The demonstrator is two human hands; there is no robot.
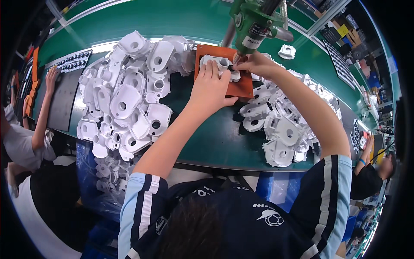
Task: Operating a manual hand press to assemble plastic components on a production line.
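Observation:
A white plastic housing (223, 64) with a short round tube lies on a reddish-brown board (242, 90) at the far middle of the bench. My left hand (209, 86) holds it there, fingers over its near left side and thumb stretched to the right. At the housing's right side is my right hand (255, 65), its fingertips pinched together. Whatever sits between those fingertips is too small and hidden to make out. Directly above them stands the green head of a bench press (254, 26), its tip close to my right fingers.
White plastic housings are heaped to the left (125, 101) and right (282, 134) on the green bench (207, 142). A single housing (287, 52) lies at the back right. Co-workers sit on both sides, one with a hand (52, 75) near a tray of small dark parts (75, 61).

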